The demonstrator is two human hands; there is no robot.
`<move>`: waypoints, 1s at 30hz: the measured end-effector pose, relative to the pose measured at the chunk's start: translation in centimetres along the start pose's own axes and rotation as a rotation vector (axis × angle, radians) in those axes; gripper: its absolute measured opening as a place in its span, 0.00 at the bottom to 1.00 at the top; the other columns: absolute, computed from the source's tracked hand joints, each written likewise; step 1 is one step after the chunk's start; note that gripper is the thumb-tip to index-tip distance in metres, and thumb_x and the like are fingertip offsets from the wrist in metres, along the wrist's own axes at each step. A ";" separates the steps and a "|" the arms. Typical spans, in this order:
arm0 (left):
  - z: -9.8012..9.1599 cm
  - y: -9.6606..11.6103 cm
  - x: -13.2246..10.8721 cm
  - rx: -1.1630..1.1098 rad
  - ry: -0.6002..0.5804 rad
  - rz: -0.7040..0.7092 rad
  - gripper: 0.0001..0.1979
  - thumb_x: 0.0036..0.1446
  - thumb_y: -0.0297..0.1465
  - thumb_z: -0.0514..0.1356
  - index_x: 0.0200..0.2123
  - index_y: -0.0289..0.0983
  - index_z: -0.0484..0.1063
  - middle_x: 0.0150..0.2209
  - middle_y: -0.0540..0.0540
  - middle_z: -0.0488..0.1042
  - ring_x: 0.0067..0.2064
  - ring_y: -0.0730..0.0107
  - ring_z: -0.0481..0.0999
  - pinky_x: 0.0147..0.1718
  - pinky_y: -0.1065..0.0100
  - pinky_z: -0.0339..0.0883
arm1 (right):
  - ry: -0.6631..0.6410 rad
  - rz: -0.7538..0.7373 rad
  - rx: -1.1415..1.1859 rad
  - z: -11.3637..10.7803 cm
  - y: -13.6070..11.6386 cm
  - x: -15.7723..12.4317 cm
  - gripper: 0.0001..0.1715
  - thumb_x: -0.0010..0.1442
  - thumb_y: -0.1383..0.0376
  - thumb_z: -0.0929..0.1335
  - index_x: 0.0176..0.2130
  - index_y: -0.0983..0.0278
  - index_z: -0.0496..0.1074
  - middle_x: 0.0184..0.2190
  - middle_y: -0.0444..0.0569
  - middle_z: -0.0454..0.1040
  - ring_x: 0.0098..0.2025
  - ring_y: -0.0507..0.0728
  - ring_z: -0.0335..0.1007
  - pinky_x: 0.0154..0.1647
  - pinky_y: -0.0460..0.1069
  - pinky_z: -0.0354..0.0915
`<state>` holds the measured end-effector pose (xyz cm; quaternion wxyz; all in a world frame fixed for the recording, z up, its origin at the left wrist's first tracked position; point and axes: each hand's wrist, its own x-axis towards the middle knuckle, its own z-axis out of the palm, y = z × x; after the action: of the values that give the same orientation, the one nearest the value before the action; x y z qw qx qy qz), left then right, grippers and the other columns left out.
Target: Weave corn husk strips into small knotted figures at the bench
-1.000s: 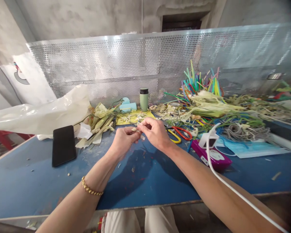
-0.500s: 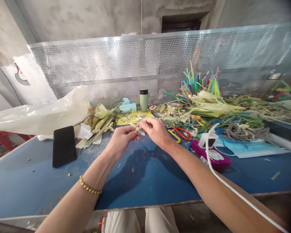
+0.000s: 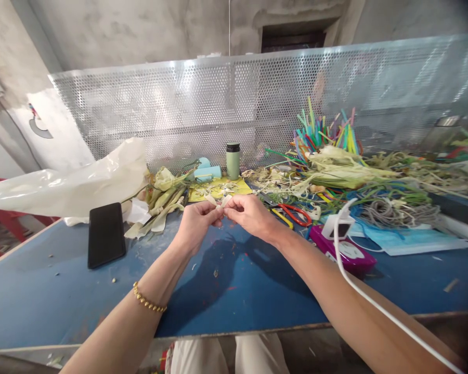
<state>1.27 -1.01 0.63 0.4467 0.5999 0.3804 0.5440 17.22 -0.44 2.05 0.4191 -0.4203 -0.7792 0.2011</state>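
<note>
A pale strip (image 3: 226,200) sits pinched in the fingertips of both hands, held close together above the blue table (image 3: 62,301). The fingers of the left hand (image 3: 195,223) and right hand (image 3: 251,215) cover its middle, so whether it is folded, knotted or two pieces cannot be told. Just behind lies a yellow sheet (image 3: 197,195) strewn with scraps too small to make out. By the right wrist, red and yellow handles (image 3: 296,214) show, the blades partly hidden. The tabletop is scuffed and flecked with bits. A perforated metal screen (image 3: 179,114) runs along its back, before a stained grey wall (image 3: 159,31); a red chair (image 3: 8,215) is cut off at the left edge.
</note>
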 end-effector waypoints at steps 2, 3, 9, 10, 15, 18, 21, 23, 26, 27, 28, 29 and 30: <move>0.1 0.0 0.0 -0.017 0.001 -0.004 0.09 0.47 0.32 0.66 0.22 0.31 0.74 0.19 0.50 0.71 0.23 0.76 0.67 0.27 0.71 0.59 | -0.020 0.003 -0.038 0.0 -0.3 0.0 0.09 0.57 0.69 0.67 0.25 0.67 0.70 0.21 0.42 0.66 0.24 0.48 0.58 0.25 0.45 0.53; 0.1 -0.1 0.0 -0.034 0.003 -0.008 0.09 0.46 0.32 0.66 0.22 0.31 0.74 0.19 0.50 0.71 0.23 0.77 0.67 0.26 0.71 0.59 | -0.034 0.004 -0.052 0.0 -0.5 0.0 0.09 0.57 0.70 0.66 0.26 0.67 0.70 0.21 0.42 0.66 0.24 0.48 0.57 0.26 0.45 0.53; 0.2 0.2 -0.1 -0.160 0.019 -0.082 0.11 0.40 0.32 0.69 0.20 0.31 0.73 0.20 0.50 0.70 0.22 0.78 0.66 0.24 0.71 0.60 | -0.109 0.005 -0.122 -0.2 -0.9 0.1 0.08 0.59 0.72 0.65 0.28 0.67 0.70 0.21 0.42 0.67 0.24 0.49 0.58 0.26 0.45 0.53; 0.2 0.2 -0.2 -0.177 0.016 -0.092 0.11 0.39 0.32 0.70 0.20 0.31 0.73 0.20 0.50 0.70 0.21 0.78 0.65 0.24 0.72 0.60 | -0.114 0.004 -0.128 -0.3 -1.0 0.1 0.08 0.59 0.72 0.65 0.28 0.67 0.70 0.22 0.42 0.67 0.24 0.49 0.58 0.27 0.45 0.53; 0.0 0.3 -0.1 -0.194 0.014 -0.100 0.11 0.38 0.32 0.71 0.21 0.31 0.75 0.20 0.49 0.71 0.22 0.78 0.66 0.24 0.72 0.60 | -0.108 -0.020 -0.112 -0.3 -0.8 0.0 0.08 0.59 0.71 0.66 0.29 0.67 0.72 0.22 0.43 0.68 0.25 0.49 0.59 0.27 0.46 0.53; -0.1 0.2 0.0 -0.131 0.005 -0.064 0.10 0.40 0.32 0.70 0.22 0.31 0.75 0.21 0.49 0.72 0.23 0.77 0.67 0.25 0.71 0.60 | -0.048 -0.046 -0.125 -0.7 -0.6 0.0 0.09 0.59 0.69 0.66 0.27 0.66 0.70 0.21 0.42 0.68 0.24 0.49 0.59 0.27 0.46 0.54; -0.1 0.1 0.0 -0.064 -0.012 -0.042 0.09 0.43 0.32 0.69 0.23 0.31 0.76 0.20 0.48 0.73 0.23 0.76 0.69 0.27 0.71 0.62 | 0.063 -0.059 -0.129 -1.2 -0.1 0.3 0.11 0.61 0.66 0.65 0.27 0.66 0.70 0.23 0.44 0.71 0.25 0.50 0.62 0.29 0.46 0.56; -0.1 0.1 0.0 -0.097 -0.019 -0.070 0.08 0.43 0.30 0.69 0.25 0.30 0.76 0.23 0.47 0.76 0.25 0.73 0.72 0.30 0.69 0.64 | 0.136 -0.047 -0.091 -1.4 0.2 0.6 0.08 0.61 0.67 0.65 0.32 0.66 0.72 0.27 0.47 0.74 0.28 0.52 0.66 0.31 0.46 0.59; -0.1 0.2 0.0 -0.197 -0.034 -0.126 0.08 0.43 0.28 0.67 0.29 0.30 0.76 0.29 0.42 0.79 0.29 0.68 0.78 0.34 0.66 0.67 | 0.194 -0.040 -0.048 -1.3 0.4 0.7 0.07 0.60 0.69 0.65 0.36 0.67 0.73 0.32 0.50 0.76 0.32 0.53 0.70 0.34 0.47 0.63; 0.0 0.2 0.0 -0.213 -0.040 -0.133 0.08 0.44 0.27 0.67 0.30 0.29 0.76 0.30 0.42 0.79 0.30 0.67 0.78 0.34 0.66 0.68 | 0.208 -0.048 -0.044 -1.2 0.3 0.7 0.07 0.60 0.68 0.65 0.37 0.67 0.73 0.33 0.50 0.76 0.34 0.54 0.70 0.35 0.47 0.64; 0.0 0.3 0.0 -0.214 -0.047 -0.130 0.08 0.44 0.27 0.66 0.30 0.29 0.75 0.29 0.42 0.79 0.30 0.67 0.78 0.34 0.65 0.68 | 0.223 -0.060 -0.043 -1.2 0.3 0.6 0.07 0.60 0.67 0.65 0.38 0.67 0.73 0.34 0.51 0.76 0.35 0.54 0.71 0.36 0.48 0.65; 0.0 0.3 0.0 -0.204 -0.053 -0.123 0.08 0.45 0.27 0.66 0.30 0.29 0.75 0.29 0.42 0.79 0.29 0.67 0.78 0.34 0.65 0.68 | 0.236 -0.074 -0.045 -1.1 0.2 0.6 0.08 0.60 0.67 0.66 0.38 0.67 0.73 0.35 0.51 0.76 0.36 0.54 0.71 0.37 0.48 0.65; 0.0 0.4 -0.1 -0.187 -0.058 -0.115 0.07 0.45 0.27 0.65 0.29 0.29 0.75 0.28 0.42 0.79 0.28 0.68 0.77 0.33 0.66 0.67 | 0.247 -0.086 -0.048 -1.0 0.1 0.5 0.08 0.60 0.66 0.66 0.39 0.67 0.73 0.36 0.52 0.76 0.37 0.54 0.71 0.37 0.48 0.65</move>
<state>1.26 -1.18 0.96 0.5420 0.5484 0.3487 0.5328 17.96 0.01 2.83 0.5097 -0.4180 -0.7438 0.1109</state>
